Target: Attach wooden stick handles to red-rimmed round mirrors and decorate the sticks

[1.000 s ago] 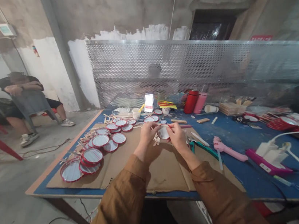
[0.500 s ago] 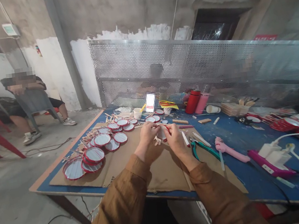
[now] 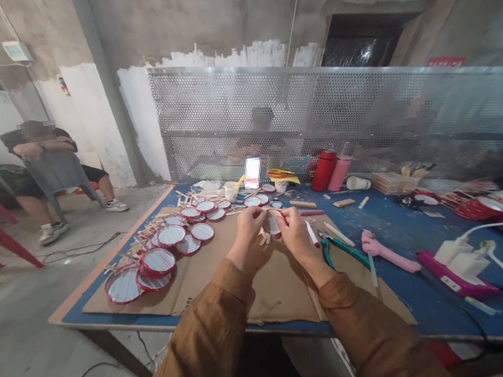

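Currently, we hold one small round red-rimmed silver disc point(image 3: 273, 223) at twelve o'clock, pinched between the fingertips of our left hand point(image 3: 246, 231) and right hand point(image 3: 295, 231), both close and steady above a brown cardboard sheet point(image 3: 284, 295); matching red-rimmed discs point(image 3: 171, 235) overlap at ten o'clock.

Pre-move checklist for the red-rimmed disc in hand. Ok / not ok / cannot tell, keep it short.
1. Left hand and right hand both pinching the red-rimmed disc: ok.
2. Back of the disc, hidden by the fingers: cannot tell.
3. Wooden sticks lying just below the disc, within reach: ok.
4. Pliers with green handles lying to the right of the right hand, not under it: ok.
5. Other red-rimmed discs on the cardboard sheet, apart from the hands: ok.
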